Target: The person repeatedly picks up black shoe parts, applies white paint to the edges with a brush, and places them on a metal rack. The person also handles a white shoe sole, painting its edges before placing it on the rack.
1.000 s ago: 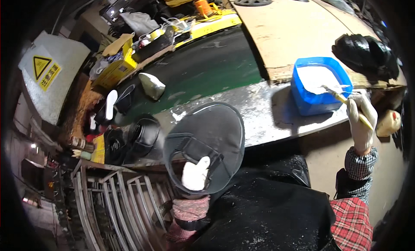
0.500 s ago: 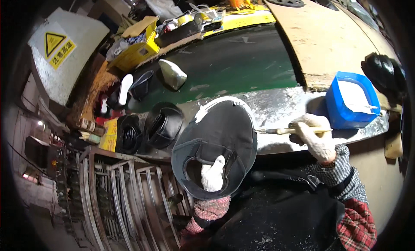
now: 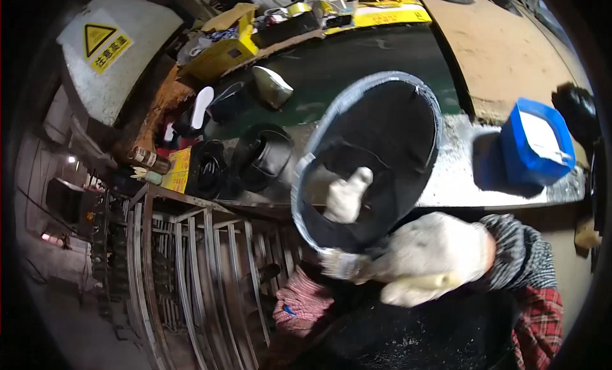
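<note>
Held up in front of me is a large, flared black piece that looks like a shoe upper (image 3: 389, 127), with a whitish coating along its oval rim. My left hand (image 3: 346, 196), in a white glove, grips it; the thumb shows inside and the other fingers are hidden behind. My right hand (image 3: 437, 252), also gloved, is closed round a flat brush (image 3: 341, 266). Its bristles touch the lower rim of the upper. To the right, an open blue tub (image 3: 539, 166) holds white paste.
On the bench (image 3: 446, 185) to the left sit more black uppers (image 3: 262, 156) and a white sole (image 3: 202, 107). A metal rack (image 3: 191, 261) stands at lower left. A pale board (image 3: 503, 51) lies at far right, and a yellow box (image 3: 220, 57) stands behind.
My right hand has brought the brush from the upper's right side down to its lower rim. The upper has risen to the right and tilted, and its rim is now coated all round.
</note>
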Available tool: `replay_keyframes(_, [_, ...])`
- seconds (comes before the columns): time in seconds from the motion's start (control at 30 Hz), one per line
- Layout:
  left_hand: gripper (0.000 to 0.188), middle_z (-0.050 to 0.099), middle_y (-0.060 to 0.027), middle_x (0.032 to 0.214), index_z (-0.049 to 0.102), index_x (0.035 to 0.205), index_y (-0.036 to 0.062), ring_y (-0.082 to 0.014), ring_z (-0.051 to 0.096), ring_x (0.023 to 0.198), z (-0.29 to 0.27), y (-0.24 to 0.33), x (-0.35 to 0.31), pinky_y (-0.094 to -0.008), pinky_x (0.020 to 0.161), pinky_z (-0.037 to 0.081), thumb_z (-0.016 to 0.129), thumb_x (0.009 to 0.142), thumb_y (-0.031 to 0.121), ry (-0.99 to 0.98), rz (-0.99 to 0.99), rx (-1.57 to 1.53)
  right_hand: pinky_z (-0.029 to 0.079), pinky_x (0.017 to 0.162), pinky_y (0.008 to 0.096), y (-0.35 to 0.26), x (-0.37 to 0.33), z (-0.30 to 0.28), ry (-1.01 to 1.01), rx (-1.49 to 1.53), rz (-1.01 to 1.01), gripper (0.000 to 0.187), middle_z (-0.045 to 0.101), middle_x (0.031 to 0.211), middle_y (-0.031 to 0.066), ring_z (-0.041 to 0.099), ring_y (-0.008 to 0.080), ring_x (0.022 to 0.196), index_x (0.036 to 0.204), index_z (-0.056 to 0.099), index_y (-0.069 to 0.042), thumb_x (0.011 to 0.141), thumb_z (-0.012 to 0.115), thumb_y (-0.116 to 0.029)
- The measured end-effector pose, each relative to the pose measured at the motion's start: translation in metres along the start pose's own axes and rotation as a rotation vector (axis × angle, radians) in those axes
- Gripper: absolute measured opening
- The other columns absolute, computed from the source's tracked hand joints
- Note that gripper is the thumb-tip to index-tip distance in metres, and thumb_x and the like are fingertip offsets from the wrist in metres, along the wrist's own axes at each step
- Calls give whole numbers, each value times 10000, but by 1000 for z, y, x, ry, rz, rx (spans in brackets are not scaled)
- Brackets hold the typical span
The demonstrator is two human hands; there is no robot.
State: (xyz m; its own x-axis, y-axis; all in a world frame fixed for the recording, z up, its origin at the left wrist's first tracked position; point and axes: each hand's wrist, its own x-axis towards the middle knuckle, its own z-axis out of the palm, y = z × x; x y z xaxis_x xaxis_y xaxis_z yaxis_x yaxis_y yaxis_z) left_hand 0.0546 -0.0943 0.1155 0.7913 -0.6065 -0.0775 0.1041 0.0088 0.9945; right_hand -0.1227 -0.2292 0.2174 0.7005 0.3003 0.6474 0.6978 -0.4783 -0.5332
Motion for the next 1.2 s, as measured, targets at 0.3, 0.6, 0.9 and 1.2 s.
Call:
replay_keyframes(0.3, [188, 646, -18, 734, 685, 899, -17, -114, 579, 572, 24, 33, -6, -258, 540, 479, 614, 975, 140, -172, -111, 81, 543, 621, 327, -40, -99, -46, 119, -335, 473, 238, 700, 802, 133, 688, 218, 713, 1019, 710, 14, 879, 732, -178])
replay_keyframes(0.6, [245, 581, 23, 713, 642, 767, 57, -65, 504, 633, 33, 26, -48, -269, 581, 413, 691, 950, 213, 90, -85, 17, 490, 576, 246, 40, -120, -83, 692, -711, 194, 256, 666, 821, 96, 627, 145, 667, 1143, 646, 45, 995, 540, -135])
replay_keyframes(0.9, [279, 678, -102, 927, 574, 1212, 0, -185, 651, 731, 23, -23, -14, -291, 616, 547, 569, 1002, 183, 67, -107, -218, 525, 619, 385, 33, -136, -64, -80, 97, 406, 363, 669, 788, 97, 657, 277, 705, 1113, 704, -69, 871, 719, -339])
replay_keyframes(1.2, [297, 694, -183, 1061, 597, 1184, -69, -253, 713, 852, 8, -21, 174, -298, 626, 614, 555, 1021, 177, 4, -296, -733, 529, 642, 403, 51, -169, -59, 276, -113, 397, 399, 702, 871, 140, 667, 310, 716, 1049, 697, -22, 813, 791, -329])
